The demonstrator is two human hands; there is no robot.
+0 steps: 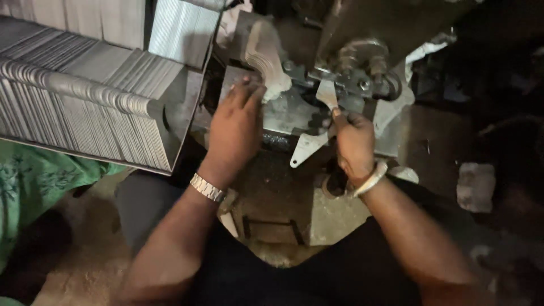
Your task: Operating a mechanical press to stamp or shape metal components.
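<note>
Right hand [354,141]: fingers pinched shut on one flat metal blank [327,93], held upright at the press [362,68]. Left hand [235,127]: open, flat, fingertips touching one stack of cut blanks [266,54] on the machine bed [286,113]. One loose metal piece [306,147] lay at the bed's near edge between the hands. One tray of metal sheets [85,96] stood left.

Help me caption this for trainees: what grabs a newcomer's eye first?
Two bare hands at a dark metal press, centre: the left hand rests by a stack of flat blanks, the right hand pinches one blank under the tooling. At left, a tray holds dense rows of metal pieces.
</note>
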